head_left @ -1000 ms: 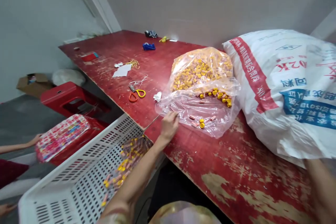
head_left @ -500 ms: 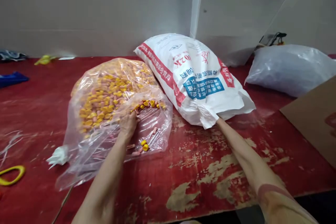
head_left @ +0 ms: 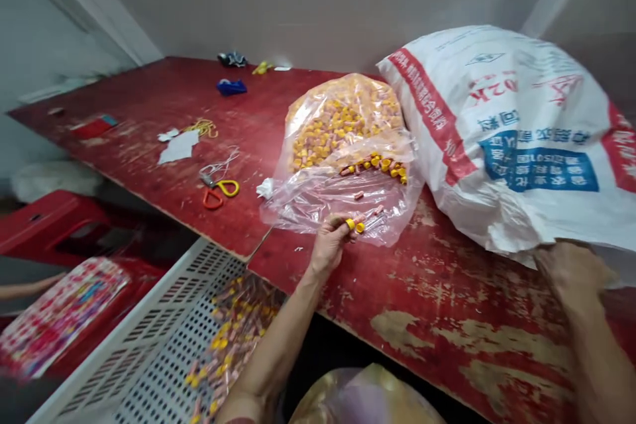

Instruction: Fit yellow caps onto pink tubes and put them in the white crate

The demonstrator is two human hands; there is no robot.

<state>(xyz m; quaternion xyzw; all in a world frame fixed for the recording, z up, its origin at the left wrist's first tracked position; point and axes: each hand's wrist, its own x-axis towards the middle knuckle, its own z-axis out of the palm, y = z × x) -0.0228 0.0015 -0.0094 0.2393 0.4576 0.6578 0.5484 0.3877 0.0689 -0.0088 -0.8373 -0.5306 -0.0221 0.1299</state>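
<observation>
My left hand (head_left: 328,238) is closed in a pinch on a small pink piece with a yellow cap (head_left: 350,224), over the near edge of a clear plastic bag (head_left: 308,202). Many pink-and-yellow pieces (head_left: 322,136) fill that bag, and a few lie loose near its mouth. At the mouth of a white woven sack (head_left: 507,112) with red and blue print is my right hand (head_left: 571,271). It is smeared by motion, and its fingers are hidden at the sack's edge.
A white perforated crate (head_left: 149,318) below the table edge holds more pink-and-yellow pieces (head_left: 223,344). Red-and-yellow-handled scissors (head_left: 219,191), paper scraps (head_left: 179,147) and yellow string (head_left: 203,127) lie on the red table (head_left: 258,126). Someone's forearm (head_left: 30,288) shows at far left beside a red chair (head_left: 50,225).
My view has swung left and down, bringing the crate and scissors into sight. My left hand has moved from inside the bag's mouth to its near edge, a capped piece now visible in its fingers.
</observation>
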